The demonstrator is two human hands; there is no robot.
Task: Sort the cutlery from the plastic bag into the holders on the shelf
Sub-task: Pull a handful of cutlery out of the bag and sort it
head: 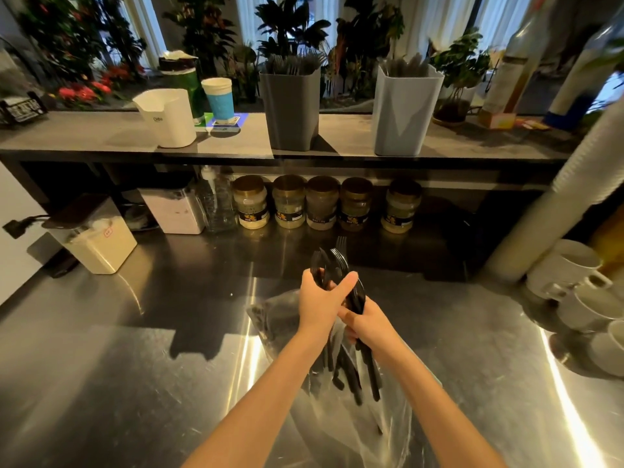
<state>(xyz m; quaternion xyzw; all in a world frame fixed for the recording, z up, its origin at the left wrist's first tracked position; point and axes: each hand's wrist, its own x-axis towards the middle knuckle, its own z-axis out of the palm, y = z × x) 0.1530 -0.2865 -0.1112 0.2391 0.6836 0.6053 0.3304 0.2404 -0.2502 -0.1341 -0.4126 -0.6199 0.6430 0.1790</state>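
left hand (320, 307): bare | right hand (369, 329): bare | forearms (270, 383): bare down to the frame's lower edge

At six o'clock the bag (277, 319) lies on the counter (135, 383), with our left hand (319, 302) and right hand (369, 327) above it, both around the cutlery (337, 261). On the shelf (101, 136) the left holder (290, 109) stands at twelve, the right holder (403, 116) at one, a cup (219, 99) at eleven, a tub (167, 118) left of it. Jars (322, 202) line up under the shelf. Mugs (570, 265) sit at three, a box (98, 238) at nine.

Left hand (319, 300) and right hand (369, 324) meet, fingers (346, 283) curled round cutlery (337, 258).
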